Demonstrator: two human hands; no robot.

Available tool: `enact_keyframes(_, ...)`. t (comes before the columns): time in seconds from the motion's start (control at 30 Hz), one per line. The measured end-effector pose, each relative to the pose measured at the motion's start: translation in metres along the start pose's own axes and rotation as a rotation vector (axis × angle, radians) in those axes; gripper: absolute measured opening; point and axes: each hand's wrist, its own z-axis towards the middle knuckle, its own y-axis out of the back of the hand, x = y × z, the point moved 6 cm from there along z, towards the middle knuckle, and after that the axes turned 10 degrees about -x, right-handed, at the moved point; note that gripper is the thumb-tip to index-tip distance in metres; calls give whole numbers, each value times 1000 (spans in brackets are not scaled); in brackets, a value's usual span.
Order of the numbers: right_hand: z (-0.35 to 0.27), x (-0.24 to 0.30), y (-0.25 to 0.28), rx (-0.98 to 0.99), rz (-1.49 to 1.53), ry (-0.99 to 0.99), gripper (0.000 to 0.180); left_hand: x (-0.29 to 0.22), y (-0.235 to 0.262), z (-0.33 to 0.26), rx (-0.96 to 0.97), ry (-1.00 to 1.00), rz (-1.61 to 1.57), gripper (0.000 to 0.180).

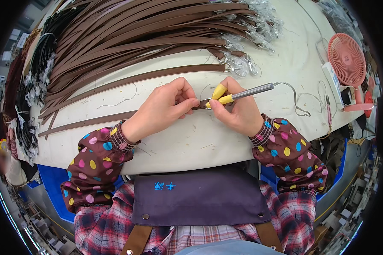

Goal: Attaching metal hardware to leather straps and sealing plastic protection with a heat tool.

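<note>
Left hand (164, 108) pinches the end of a long brown leather strap (93, 121) that lies flat on the white table (191, 140), its length running away to the left. Right hand (238, 110), just beside it, grasps a metal-handled corded tool with yellow tip (238, 94), touching that strap end between both hands.

Both forearms are covered by brown oversleeves (98, 163) dotted with pink, yellow and blue spots, each ending at the wrist in a striped elastic cuff (124, 137). Beneath them is a red, white and dark plaid shirt (101, 231). A dark purple apron bib (198, 197) covers the chest, with small blue embroidered characters, metal snap studs at its lower corners and tan straps (137, 240).
</note>
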Motion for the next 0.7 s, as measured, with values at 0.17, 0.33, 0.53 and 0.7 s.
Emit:
enact_keyframes(0.17, 0, -1, 0, 2, 23, -14, 19, 0, -1, 0, 3, 5, -4, 14)
enact_keyframes(0.33, 0, -1, 0, -2, 12, -3, 19, -3, 0, 1, -49, -34, -37, 17)
enact_keyframes(0.53, 0, -2, 0, -2, 5, -11, 20, 0, -1, 1, 9, 8, 0, 14)
enact_keyframes(0.7, -1, -4, 0, -2, 13, -32, 20, -1, -1, 1, 11, 7, 7, 15)
